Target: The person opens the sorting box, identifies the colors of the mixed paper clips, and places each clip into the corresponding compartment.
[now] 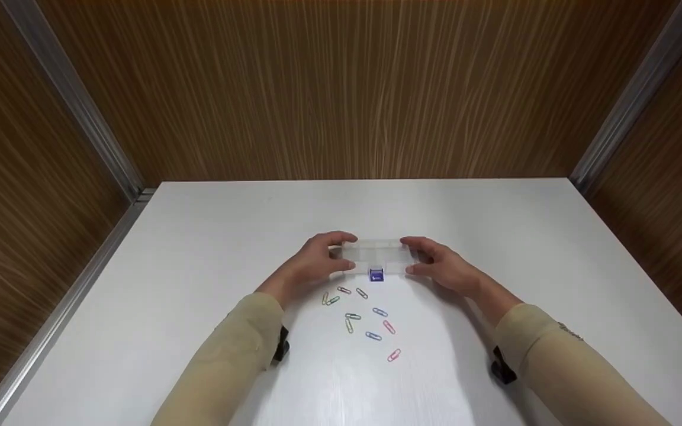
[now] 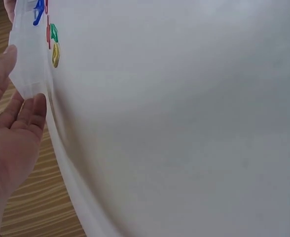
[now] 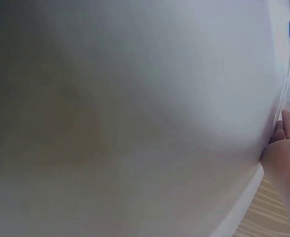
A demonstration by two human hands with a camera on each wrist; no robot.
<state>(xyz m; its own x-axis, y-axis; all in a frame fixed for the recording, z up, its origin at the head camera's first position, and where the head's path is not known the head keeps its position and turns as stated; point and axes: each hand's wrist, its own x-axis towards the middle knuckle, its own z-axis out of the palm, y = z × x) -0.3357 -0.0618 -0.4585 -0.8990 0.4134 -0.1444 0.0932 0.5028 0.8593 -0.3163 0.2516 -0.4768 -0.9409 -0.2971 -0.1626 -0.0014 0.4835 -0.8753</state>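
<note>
Wood-panelled walls enclose a white surface [image 1: 199,236] on which a clear plastic compartment box [image 1: 376,255] is gripped at its ends by both hands, left [image 1: 311,263] and right [image 1: 444,266], with coloured paper clips [image 1: 362,319] scattered near.

Loose coloured paper clips [image 1: 364,319] lie scattered on the white table [image 1: 199,236], just on the near side of the left hand [image 1: 311,263] and right hand [image 1: 444,266], between the two forearms. A pink clip [image 1: 394,355] lies nearest the person, apart from the rest. An orange and green pair [image 1: 329,300] lies close under the left hand. Wood-grain wall panels [image 1: 341,89] rise beyond the hands and on both sides. Metal corner strips [image 1: 74,100] run up where the panels meet.
</note>
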